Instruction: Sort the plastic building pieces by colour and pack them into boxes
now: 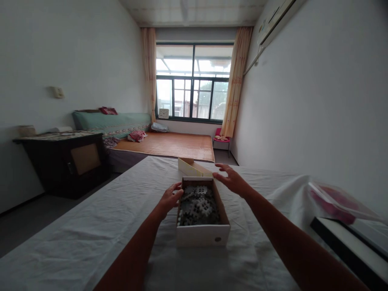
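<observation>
An uncovered white cardboard box (202, 236) stands on the cloth-covered table, full of grey, notched, gear-like flat pieces (200, 206). Behind it lies a tilted box lid (190, 167), partly hidden by the box. My left hand (169, 199) is at the box's left side with its fingers apart, fingertips at the rim; whether they press on it I cannot tell. Above the far right corner is my right hand (232, 180), its fingers spread and its thumb close to the lid's right end. Neither hand holds anything.
A white cloth (121, 214) with wrinkles covers the table. At the right lie a clear plastic container (339, 198) with something pink and a black-edged white box (348, 242). Beyond the table are a bed (182, 143), a dark cabinet (63, 165) and a pink chair (222, 137).
</observation>
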Motion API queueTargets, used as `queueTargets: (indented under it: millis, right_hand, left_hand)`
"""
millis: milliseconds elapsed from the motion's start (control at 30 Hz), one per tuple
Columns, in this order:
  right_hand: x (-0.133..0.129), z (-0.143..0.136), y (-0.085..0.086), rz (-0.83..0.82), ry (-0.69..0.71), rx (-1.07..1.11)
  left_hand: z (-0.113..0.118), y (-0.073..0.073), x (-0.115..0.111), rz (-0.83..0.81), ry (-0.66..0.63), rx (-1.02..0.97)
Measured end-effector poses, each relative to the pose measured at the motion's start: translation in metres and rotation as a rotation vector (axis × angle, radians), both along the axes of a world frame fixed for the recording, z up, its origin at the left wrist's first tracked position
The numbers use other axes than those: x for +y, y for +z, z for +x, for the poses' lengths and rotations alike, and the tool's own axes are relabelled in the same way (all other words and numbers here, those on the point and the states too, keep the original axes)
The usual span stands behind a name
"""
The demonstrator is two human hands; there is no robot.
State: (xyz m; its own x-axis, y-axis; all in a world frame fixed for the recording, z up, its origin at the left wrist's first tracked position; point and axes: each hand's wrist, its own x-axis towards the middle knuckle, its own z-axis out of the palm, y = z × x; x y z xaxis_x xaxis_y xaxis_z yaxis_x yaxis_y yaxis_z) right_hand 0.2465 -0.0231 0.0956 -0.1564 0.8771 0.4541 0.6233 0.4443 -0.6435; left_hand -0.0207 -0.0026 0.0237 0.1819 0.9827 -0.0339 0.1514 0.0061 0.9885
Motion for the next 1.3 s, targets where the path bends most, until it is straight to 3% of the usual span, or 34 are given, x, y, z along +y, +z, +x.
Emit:
queueTargets:
  millis: [100, 167, 233, 333, 433, 667, 800, 967, 1067, 1200, 1300]
  right_hand:
    - [0.026, -0.001, -0.011, 0.007, -0.122, -0.054]
    - [0.034, -0.006, -0.016, 0.027, -0.112, -0.145]
    - [0.039, -0.013, -0.018, 0.083, -0.054, -0.267]
    - [0.053, -0.025, -0.015, 0.08, -0.063, -0.479]
    - [0.078, -0.036, -0.013, -0.013, -0.182, -0.597]
    - [0.124, -0.059, -0.028, -0.203, -0.253, -0.622]
    - [0.128, -0.044, -0.02, -0.158, -0.327, -0.495]
    - [0.101, 0.008, 0.018, -0.008, -0.425, -0.218]
    - [0.06, 0.039, 0.025, 0.008, -0.338, 0.118]
    - [-0.008, 0.055, -0.003, -0.208, 0.034, 0.942]
    - [-0.052, 0.045, -0.038, -0.436, 0.114, 1.177]
  left_hand:
    - [-0.014, 0.012, -0.006, 0.013, -0.102, -0.022]
    - [-0.024, 0.02, -0.009, 0.04, -0.186, -0.075]
    - [-0.028, 0.022, -0.009, 0.047, -0.171, -0.092]
    - [-0.023, 0.016, -0.003, 0.007, -0.051, -0.005]
    - [-0.013, 0.005, 0.004, 0.013, -0.047, 0.035]
    - [-0.011, -0.003, 0.006, 0.041, -0.055, 0.032]
    - [-0.011, -0.003, 0.006, 0.036, -0.054, 0.038]
    - [-0.011, -0.005, 0.008, 0.044, -0.044, 0.043]
    - [-0.011, -0.009, 0.009, 0.049, -0.046, 0.039]
    - [-0.009, -0.014, 0.012, 0.047, -0.057, 0.039]
    - [-0.009, -0.016, 0.011, 0.04, -0.069, 0.018]
